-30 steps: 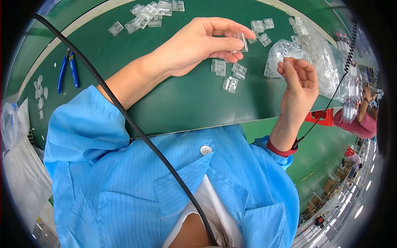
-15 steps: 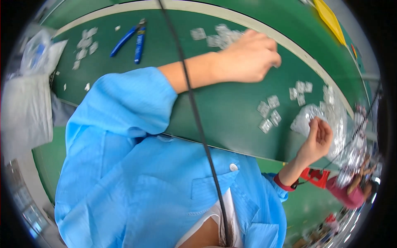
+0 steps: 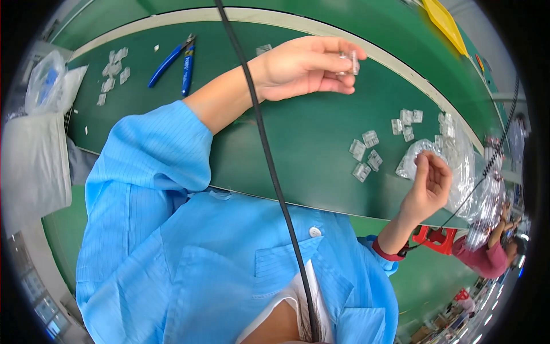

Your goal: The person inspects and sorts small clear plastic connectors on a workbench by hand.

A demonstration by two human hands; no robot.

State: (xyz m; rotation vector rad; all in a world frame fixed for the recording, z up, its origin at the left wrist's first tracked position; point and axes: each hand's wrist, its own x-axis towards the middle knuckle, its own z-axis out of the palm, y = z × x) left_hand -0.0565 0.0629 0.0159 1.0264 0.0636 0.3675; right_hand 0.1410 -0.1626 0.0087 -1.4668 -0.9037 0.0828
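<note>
My left hand (image 3: 312, 66) is raised over the far middle of the green table, its thumb and fingers pinching a small clear plastic piece (image 3: 350, 63). One similar piece (image 3: 263, 50) peeks out by that wrist; the hand covers the area beyond. My right hand (image 3: 428, 186) is at the right, palm turned up and fingers loosely curled, with nothing visible in it. Right behind its fingers lies a clear plastic bag (image 3: 411, 160). Several clear pieces (image 3: 358, 150) are spread left of this hand, and another small group (image 3: 406, 117) lies farther back.
Blue-handled cutting pliers (image 3: 187, 71) lie open on the table (image 3: 286, 149) at the far left, beside more clear pieces (image 3: 109, 70). A pale raised edging (image 3: 395, 71) bounds the table's far side. A black cable (image 3: 260, 114) hangs across my view. A red stool (image 3: 438, 241) stands at lower right.
My left hand has drawn back leftward from the pile and turned over, now showing a clear piece in its fingers. The right hand stays by the bag, still loosely curled.
</note>
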